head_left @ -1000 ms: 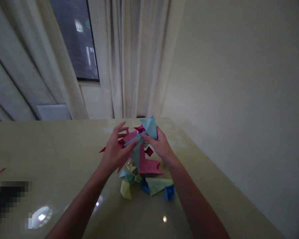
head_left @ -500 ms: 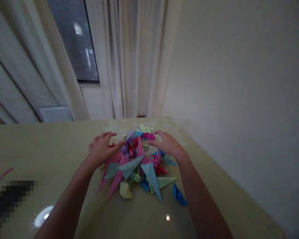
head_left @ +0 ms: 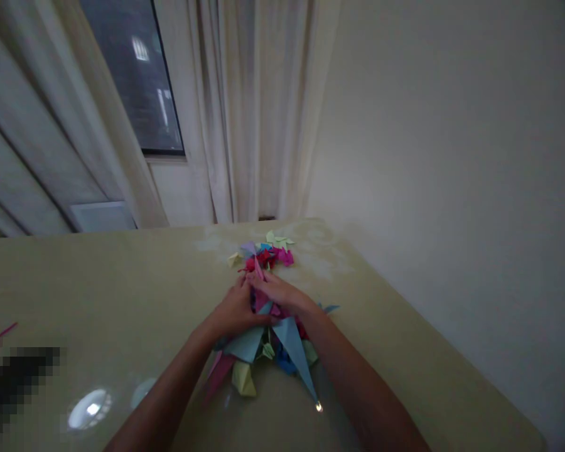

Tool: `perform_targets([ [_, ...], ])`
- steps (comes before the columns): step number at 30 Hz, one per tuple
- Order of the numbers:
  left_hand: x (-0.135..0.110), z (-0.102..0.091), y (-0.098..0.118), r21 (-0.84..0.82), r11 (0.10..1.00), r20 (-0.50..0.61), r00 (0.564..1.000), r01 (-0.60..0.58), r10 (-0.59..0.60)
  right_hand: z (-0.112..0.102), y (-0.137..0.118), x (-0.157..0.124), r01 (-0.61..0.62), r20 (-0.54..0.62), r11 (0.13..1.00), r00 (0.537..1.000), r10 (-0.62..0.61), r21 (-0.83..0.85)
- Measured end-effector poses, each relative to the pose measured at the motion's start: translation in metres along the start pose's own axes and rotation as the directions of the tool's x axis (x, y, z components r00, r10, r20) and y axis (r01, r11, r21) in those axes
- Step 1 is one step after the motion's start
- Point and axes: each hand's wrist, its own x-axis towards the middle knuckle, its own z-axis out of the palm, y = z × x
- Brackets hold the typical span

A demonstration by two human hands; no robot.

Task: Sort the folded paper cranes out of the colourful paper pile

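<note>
One plain wall [head_left: 442, 157], pale curtains [head_left: 263, 113], glossy table [head_left: 98, 282], dark window [head_left: 132, 75]. Folded-paper pile [head_left: 245, 345] on table, under and around hands. Left hand [head_left: 235, 312], right hand [head_left: 282, 292] meet over it, fingers curved, can't tell if gripping. Blue spike [head_left: 293, 348], yellow piece [head_left: 243, 378] nearside.

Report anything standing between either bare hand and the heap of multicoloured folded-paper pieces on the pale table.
Nothing visible stands between: the bare left hand and bare right hand are close together over the multicoloured folded-paper heap, apparently touching it. Whether either grips a piece is hidden.
</note>
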Motion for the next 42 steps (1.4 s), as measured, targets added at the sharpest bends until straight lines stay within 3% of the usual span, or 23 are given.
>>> perform_targets([
  [3,0.004,-0.004,0.012,-0.068,0.996,-0.086,0.995,-0.062,0.056,0.006,-0.011,-0.001,0.036,-0.013,0.993,0.999,-0.035,0.108],
  [6,0.007,-0.026,0.027,-0.159,0.987,-0.210,0.978,-0.032,-0.003,0.000,-0.033,-0.007,0.167,-0.136,0.983,0.978,-0.155,0.081],
  [9,0.006,-0.053,0.042,-0.157,0.988,-0.314,0.949,-0.014,-0.036,-0.010,-0.058,-0.018,0.267,-0.259,0.961,0.925,-0.278,-0.076],
  [12,0.002,-0.076,0.050,-0.131,0.991,-0.352,0.935,-0.001,-0.045,-0.018,-0.077,-0.033,0.220,-0.303,0.914,0.895,-0.329,-0.342],
  [16,-0.003,-0.095,0.048,-0.076,0.995,-0.344,0.936,0.058,-0.081,-0.030,-0.086,-0.048,0.067,-0.339,0.687,0.832,-0.438,-0.724],
  [19,-0.004,-0.101,0.044,-0.040,0.996,-0.357,0.930,0.077,-0.087,-0.046,-0.075,-0.043,-0.044,-0.372,0.538,0.771,-0.517,-0.842],
  [22,-0.004,-0.099,0.036,-0.003,0.994,-0.321,0.941,0.110,-0.105,-0.070,-0.054,-0.011,-0.070,-0.365,0.533,0.802,-0.473,-0.843],
  [24,-0.005,-0.093,0.028,0.069,0.987,-0.253,0.960,0.144,-0.122,-0.086,-0.040,0.023,-0.094,-0.351,0.546,0.852,-0.389,-0.833],
  [26,-0.008,-0.084,0.020,0.154,0.968,-0.113,0.977,0.197,-0.180,-0.101,-0.028,0.061,-0.169,-0.351,0.565,0.908,-0.231,-0.808],
  [27,-0.010,-0.078,0.017,0.186,0.957,-0.018,0.975,0.221,-0.222,-0.107,-0.023,0.079,-0.191,-0.361,0.572,0.911,-0.199,-0.798],
  [30,-0.014,-0.059,0.012,0.233,0.941,0.258,0.917,0.245,-0.303,-0.116,-0.009,0.121,-0.219,-0.363,0.589,0.922,-0.136,-0.778],
  [32,-0.014,-0.048,0.014,0.274,0.934,0.346,0.882,0.232,-0.320,-0.113,-0.001,0.137,-0.193,-0.306,0.600,0.948,-0.092,-0.777],
  [36,-0.010,-0.036,0.016,0.379,0.890,0.292,0.880,0.253,-0.374,-0.095,0.008,0.139,-0.066,-0.127,0.606,0.990,-0.058,-0.793],
  [39,-0.008,-0.034,0.013,0.419,0.865,0.202,0.900,0.276,-0.386,-0.079,0.008,0.116,0.037,-0.021,0.613,0.996,-0.088,-0.789],
  [42,-0.008,-0.036,0.010,0.417,0.860,0.183,0.900,0.294,-0.396,-0.069,0.004,0.086,0.114,0.062,0.633,0.993,-0.104,-0.765],
])
